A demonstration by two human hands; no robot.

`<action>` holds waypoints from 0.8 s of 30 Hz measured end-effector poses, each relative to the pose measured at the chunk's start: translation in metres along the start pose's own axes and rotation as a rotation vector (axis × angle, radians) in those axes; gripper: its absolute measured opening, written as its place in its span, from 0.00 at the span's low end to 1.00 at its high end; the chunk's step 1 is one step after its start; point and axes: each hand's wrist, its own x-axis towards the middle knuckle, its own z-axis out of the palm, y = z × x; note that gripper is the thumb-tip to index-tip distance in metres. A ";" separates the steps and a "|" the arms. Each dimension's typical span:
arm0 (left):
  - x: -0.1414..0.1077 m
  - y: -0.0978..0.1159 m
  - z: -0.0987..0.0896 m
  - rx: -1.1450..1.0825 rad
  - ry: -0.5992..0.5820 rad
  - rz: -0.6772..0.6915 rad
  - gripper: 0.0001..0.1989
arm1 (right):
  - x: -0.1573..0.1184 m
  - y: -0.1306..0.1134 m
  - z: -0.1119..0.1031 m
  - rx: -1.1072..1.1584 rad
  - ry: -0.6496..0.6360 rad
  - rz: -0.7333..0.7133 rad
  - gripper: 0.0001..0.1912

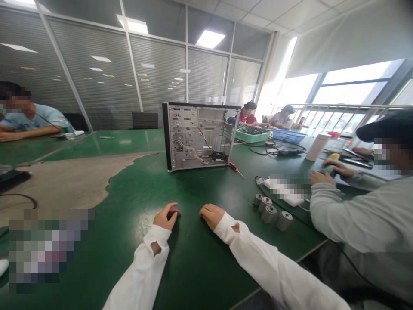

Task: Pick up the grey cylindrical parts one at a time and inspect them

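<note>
My left hand [167,216] rests on the green tabletop [190,267], thumb and loosely bent fingers apart, holding nothing. A short gap to its right, my right hand [213,215] lies palm down on the table, its fingers relaxed and nothing visible in them. Beyond both hands stands an open-sided computer case [206,129] with a black front edge. Loose cables [187,148] hang inside it, and a small black fan-like part [219,156] sits at its bottom right. By the case's lower right corner lies an orange-handled screwdriver [237,169]. Neither hand touches these things.
Several grey metal cylinders [269,214] and a white power strip [287,196] are on the right. Near a co-worker [371,206] stands a pale bottle [318,147]. Green [253,136] and blue [288,135] baskets sit farther back. Torn covering exposes a beige patch [74,176] at left.
</note>
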 end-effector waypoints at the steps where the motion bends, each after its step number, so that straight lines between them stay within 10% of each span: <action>1: 0.001 -0.001 0.000 0.001 0.003 -0.004 0.14 | -0.016 0.002 -0.011 -0.002 0.028 0.004 0.12; 9: 0.004 -0.006 0.004 0.010 0.010 -0.041 0.15 | -0.149 0.072 -0.099 -0.312 0.546 0.547 0.09; 24: 0.001 0.001 0.002 0.031 0.015 -0.044 0.16 | -0.184 0.106 -0.097 -0.378 0.381 0.647 0.09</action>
